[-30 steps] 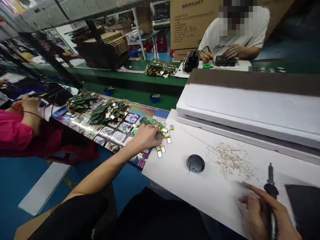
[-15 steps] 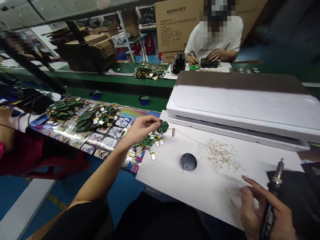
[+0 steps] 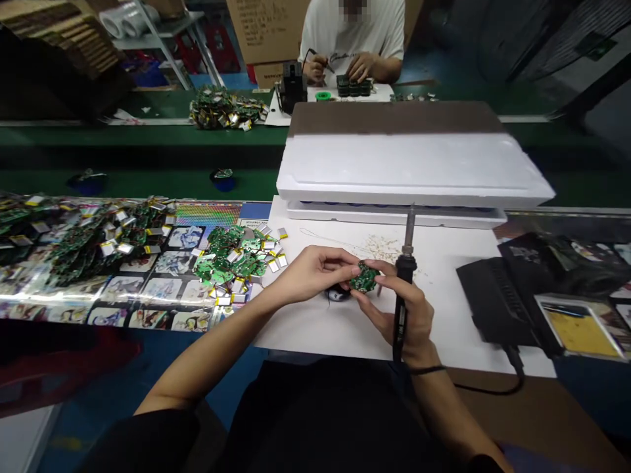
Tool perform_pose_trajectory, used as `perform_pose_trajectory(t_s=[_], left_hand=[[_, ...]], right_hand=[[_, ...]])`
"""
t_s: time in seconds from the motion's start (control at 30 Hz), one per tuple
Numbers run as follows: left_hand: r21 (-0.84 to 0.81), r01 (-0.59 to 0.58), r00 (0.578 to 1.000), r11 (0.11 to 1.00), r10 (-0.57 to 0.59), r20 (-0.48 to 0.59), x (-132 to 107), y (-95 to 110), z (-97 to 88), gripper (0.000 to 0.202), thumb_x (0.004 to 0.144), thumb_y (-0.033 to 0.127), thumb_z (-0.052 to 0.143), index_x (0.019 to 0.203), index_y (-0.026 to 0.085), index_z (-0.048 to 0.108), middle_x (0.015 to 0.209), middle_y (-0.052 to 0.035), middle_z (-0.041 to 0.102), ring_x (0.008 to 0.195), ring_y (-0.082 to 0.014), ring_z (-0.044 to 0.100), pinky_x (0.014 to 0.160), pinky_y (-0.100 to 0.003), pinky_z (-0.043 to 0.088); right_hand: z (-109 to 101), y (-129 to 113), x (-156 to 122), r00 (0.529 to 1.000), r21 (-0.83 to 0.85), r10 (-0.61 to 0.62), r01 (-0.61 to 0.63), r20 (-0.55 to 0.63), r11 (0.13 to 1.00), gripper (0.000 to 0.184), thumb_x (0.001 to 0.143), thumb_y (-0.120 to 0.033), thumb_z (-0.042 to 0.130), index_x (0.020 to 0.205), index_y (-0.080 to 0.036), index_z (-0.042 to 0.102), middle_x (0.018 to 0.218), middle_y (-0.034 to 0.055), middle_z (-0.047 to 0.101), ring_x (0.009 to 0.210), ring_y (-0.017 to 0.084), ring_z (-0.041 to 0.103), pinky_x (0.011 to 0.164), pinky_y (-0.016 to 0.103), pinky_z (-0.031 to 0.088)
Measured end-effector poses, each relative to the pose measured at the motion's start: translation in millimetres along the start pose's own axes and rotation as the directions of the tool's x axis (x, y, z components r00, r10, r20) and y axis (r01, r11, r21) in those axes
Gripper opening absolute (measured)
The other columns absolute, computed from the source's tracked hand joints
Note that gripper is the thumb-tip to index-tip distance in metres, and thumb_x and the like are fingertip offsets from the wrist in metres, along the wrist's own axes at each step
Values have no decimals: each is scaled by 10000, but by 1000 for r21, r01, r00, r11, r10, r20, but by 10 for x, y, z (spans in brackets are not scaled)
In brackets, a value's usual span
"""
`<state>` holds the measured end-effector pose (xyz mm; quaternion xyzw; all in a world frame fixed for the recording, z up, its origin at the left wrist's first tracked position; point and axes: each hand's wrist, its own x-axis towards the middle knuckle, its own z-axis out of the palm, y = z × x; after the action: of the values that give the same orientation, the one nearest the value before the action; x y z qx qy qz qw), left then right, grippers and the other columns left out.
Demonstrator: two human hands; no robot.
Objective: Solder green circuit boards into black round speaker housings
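White paper sheet [image 3: 315,332] on the bench, and a round green circuit board [image 3: 365,277] sits right between both hands, pinched by the left hand [image 3: 315,272] and right hand [image 3: 407,315], which also grips a black soldering iron [image 3: 404,269].

We have free room on the white paper sheet [image 3: 456,315] at the right of our hands [image 3: 315,272], until the black mat [image 3: 495,299] stops the way. In front of the hands the paper [image 3: 296,332] is also open for passing. Behind them the white foam box [image 3: 409,167] blocks, and at left the heap of green circuit boards [image 3: 229,259] stands close. The upright soldering iron [image 3: 407,263] stands in the way to the right.
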<state>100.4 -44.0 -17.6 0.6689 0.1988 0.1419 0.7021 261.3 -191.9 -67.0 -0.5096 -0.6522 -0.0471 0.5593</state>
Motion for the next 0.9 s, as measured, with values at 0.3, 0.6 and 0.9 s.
perform_pose_trajectory(t_s=[0.3,0.6,0.9], left_hand=[[547,-247,926,800,27,378,-175,-102,-468,684,908,185,787,1545,284,559,1690,-85,486,1540,-268,508,1266,-370,432],[493,-311,940,812,188,284,64,-279,-231,197,981,264,751,1174,230,769,1581,-121,585,1480,-274,570,1208,-387,482],[271,-183,980,945,196,-20,38,-442,-204,239,958,423,799,1020,199,858,1111,-111,793,1016,-207,736,892,-306,573]], right_hand=[[-216,157,-206,992,-95,117,-121,-38,988,667,801,-105,913,1378,-230,602,1262,143,774,1176,295,782,1010,490,683],[-235,254,-249,987,-170,158,-157,-10,973,608,858,-191,888,1384,-261,592,1255,124,768,1168,292,780,989,493,687],[-68,208,-167,972,-111,57,-32,226,993,542,902,-170,852,1379,-247,607,1239,131,778,1203,293,761,1012,493,664]])
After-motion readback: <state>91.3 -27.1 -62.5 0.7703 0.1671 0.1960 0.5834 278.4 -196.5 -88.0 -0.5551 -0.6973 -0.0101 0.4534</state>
